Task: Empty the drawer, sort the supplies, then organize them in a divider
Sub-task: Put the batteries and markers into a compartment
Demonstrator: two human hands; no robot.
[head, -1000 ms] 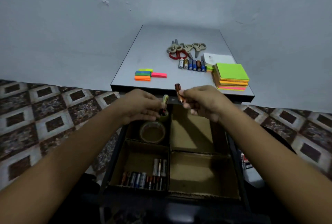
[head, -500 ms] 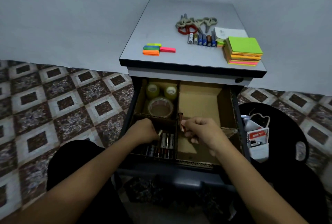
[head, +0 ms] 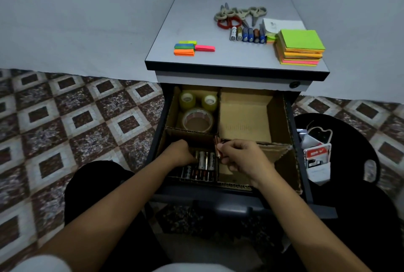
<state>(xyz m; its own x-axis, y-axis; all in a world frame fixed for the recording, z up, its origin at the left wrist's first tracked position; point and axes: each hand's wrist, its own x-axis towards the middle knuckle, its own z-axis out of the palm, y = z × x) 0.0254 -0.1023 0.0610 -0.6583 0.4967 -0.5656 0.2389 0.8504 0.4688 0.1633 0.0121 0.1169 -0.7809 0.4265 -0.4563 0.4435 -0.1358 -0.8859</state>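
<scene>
The open drawer holds a cardboard divider with four compartments. My left hand reaches into the near-left compartment, its curled fingers down on a battery among several batteries lying there. My right hand pinches a copper-coloured battery upright over the middle wall of the divider. Three tape rolls fill the far-left compartment. The far-right compartment holds nothing. My right hand hides much of the near-right one.
On the cabinet top lie scissors, a row of batteries, a stack of sticky notes and coloured flag strips. A black stool with small items stands to the right. Patterned floor tiles lie to the left.
Both hands came down from the cabinet's front edge into the drawer, each with a battery. The left hand has gone deeper into the near-left compartment.
</scene>
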